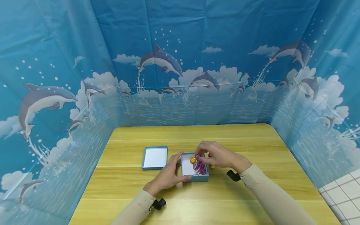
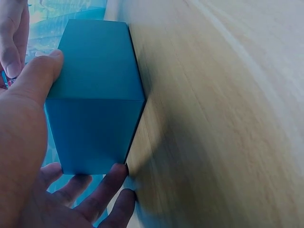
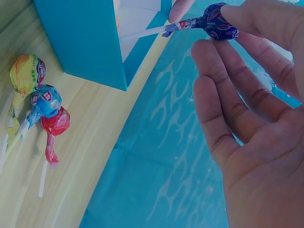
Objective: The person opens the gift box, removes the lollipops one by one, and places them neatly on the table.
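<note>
An open blue box (image 1: 198, 178) with a white inside stands on the table. My left hand (image 1: 167, 175) holds it at its left side, thumb by the near corner and fingers spread along the side; the left wrist view shows the blue walls (image 2: 95, 135) close up. Between thumb and fingers, my right hand (image 1: 216, 155) pinches a purple-wrapped lollipop (image 3: 218, 23) by its head, over the box, its white stick pointing into the opening. Inside lie a yellow lollipop (image 1: 192, 160) and several purple-wrapped ones (image 1: 199, 166), bunched toward the right side.
Right of the box, partly behind my right hand, lie a yellow lollipop (image 3: 27, 75), a blue one (image 3: 46, 100) and a red one (image 3: 56, 122). A shallow blue-rimmed lid (image 1: 154, 157) lies left. Dolphin-print curtains (image 1: 197, 37) surround the wooden table (image 1: 225, 200).
</note>
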A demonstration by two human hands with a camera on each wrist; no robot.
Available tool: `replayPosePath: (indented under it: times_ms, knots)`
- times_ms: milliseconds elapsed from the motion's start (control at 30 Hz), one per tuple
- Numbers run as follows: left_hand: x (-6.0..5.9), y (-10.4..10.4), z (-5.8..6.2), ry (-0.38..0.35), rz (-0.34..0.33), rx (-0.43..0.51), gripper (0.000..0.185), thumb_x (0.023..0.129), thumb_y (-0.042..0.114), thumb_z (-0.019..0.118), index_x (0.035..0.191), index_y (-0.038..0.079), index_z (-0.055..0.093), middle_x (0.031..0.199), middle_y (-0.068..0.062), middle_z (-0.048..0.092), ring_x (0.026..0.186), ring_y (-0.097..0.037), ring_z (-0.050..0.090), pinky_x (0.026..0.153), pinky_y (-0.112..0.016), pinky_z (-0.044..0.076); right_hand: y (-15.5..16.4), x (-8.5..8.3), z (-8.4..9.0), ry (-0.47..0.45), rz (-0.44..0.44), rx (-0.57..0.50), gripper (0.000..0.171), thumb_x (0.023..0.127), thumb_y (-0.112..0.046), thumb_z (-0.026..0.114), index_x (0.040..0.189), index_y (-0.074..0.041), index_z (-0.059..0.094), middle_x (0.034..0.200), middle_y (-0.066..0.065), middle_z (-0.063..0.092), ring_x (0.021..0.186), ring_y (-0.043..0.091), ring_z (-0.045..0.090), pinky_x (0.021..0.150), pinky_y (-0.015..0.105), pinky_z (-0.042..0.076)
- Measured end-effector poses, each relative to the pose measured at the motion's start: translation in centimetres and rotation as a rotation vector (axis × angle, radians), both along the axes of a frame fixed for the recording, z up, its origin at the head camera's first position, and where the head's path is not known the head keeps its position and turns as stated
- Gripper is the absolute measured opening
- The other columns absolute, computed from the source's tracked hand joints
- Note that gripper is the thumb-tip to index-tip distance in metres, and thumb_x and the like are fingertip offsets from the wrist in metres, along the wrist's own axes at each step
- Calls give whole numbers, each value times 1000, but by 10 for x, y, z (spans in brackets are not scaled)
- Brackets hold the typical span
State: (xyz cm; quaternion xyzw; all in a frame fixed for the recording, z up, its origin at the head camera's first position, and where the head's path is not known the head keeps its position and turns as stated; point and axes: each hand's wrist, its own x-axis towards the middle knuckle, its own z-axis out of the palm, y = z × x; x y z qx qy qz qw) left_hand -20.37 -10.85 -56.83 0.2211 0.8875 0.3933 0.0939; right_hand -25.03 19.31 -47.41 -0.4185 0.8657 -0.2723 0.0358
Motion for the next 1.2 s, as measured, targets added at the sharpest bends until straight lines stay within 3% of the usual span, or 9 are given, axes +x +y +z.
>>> replayPosePath:
  times_ms: [233, 533, 833, 1067, 1200]
  knots:
    - [1, 1, 1, 0, 9, -8, 117, 102, 66, 85, 188, 20, 20, 189, -19, 34, 167, -44, 51, 136, -65, 46, 6, 3, 2, 12, -7, -35, 20, 111, -11, 80, 130, -17, 81, 125, -1, 80, 108, 13, 77, 92, 34, 68]
    - [1, 0, 0, -1, 12, -7, 117, 102, 65, 86, 188, 19, 20, 188, -19, 35, 166, -44, 52, 136, -65, 46, 18, 6, -4, 5, -30, -11, 18, 113, -14, 79, 130, -16, 82, 124, -2, 80, 105, 11, 76, 90, 34, 67]
    - [-2, 1, -3, 8, 24, -24, 118, 101, 66, 87, 188, 20, 22, 188, -18, 37, 169, -43, 48, 138, -64, 44, 30, 7, -18, -8, -60, 13, 19, 111, -13, 81, 130, -14, 82, 122, -2, 79, 109, 24, 79, 92, 36, 67]
    - [-1, 1, -3, 2, 26, -14, 118, 101, 65, 87, 188, 19, 22, 188, -18, 36, 169, -43, 49, 138, -65, 44, 38, 11, -25, -34, -89, -1, 18, 110, -14, 83, 129, -14, 83, 120, -6, 79, 103, 6, 74, 90, 34, 67]
    - [0, 2, -3, 3, 32, -18, 118, 101, 64, 88, 188, 20, 22, 188, -18, 36, 169, -43, 49, 138, -64, 43, 43, 12, -30, -31, -85, -15, 17, 110, -12, 83, 127, -14, 83, 117, -5, 79, 101, 4, 73, 87, 36, 68]
